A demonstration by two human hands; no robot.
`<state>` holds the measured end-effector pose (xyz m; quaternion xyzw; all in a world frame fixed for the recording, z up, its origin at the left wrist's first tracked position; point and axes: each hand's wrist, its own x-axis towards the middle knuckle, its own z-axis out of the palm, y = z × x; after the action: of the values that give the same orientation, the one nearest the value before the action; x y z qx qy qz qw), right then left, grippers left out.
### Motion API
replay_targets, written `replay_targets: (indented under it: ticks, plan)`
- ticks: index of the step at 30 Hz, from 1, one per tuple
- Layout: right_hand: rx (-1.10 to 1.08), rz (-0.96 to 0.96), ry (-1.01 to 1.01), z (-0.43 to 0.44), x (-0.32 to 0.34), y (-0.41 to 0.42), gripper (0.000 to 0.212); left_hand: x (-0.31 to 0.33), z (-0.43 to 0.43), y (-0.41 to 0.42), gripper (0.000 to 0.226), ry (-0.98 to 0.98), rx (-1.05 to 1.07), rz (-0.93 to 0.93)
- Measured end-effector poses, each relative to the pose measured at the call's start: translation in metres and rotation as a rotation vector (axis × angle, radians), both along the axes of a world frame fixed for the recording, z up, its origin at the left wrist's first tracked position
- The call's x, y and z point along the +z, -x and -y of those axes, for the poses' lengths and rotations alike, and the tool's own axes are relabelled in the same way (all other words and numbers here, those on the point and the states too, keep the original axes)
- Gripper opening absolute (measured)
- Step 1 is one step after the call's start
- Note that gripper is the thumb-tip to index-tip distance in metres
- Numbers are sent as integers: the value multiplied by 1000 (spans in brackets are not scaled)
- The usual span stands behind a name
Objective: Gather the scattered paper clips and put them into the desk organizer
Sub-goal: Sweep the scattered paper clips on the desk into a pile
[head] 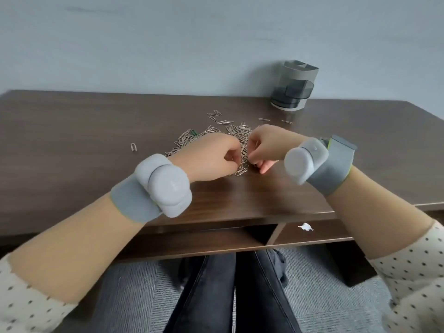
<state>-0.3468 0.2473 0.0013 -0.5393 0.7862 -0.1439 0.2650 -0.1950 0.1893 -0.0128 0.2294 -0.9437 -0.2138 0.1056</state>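
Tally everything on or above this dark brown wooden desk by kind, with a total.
Grey translucent plastic desk organizer: 1
Heap of silver wire paper clips: 1, clips uncountable
Bare hands: 2, left hand, right hand
Grey fabric wristbands: 2, left wristband, right wristband
Total: 6

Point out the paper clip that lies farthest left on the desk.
The lone paper clip, well left of the pile; the other strays lie beyond it, toward the organizer.
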Motion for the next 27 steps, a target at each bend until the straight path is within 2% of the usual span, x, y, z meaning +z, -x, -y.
replay_targets:
  ticks: [4,7,11,17,22,25,27]
  plan:
    - [104,-182,302,23,6,-25,9,7,27,-51,12,20,175,-50]
    - [296,-164,474,56,11,-63,8,12,52,-95,10,21,350,79]
    - [651,-208,360,98,-2,-111,34,5,59,-128,17,19,450,221]
    - [834,-313,178,118,-19,-122,39,-3,61,-133,38,25,497,220]
    - [846,-296,269,96,-16,-93,30,-6,58,-99,20,-26,394,96]
    - [778,-278,305,78,-18,-60,24,-8,46,-61,13,32,323,60]
    - [693,-200,302,69,-19,-37,24,-8,39,-37,12,52,275,40]
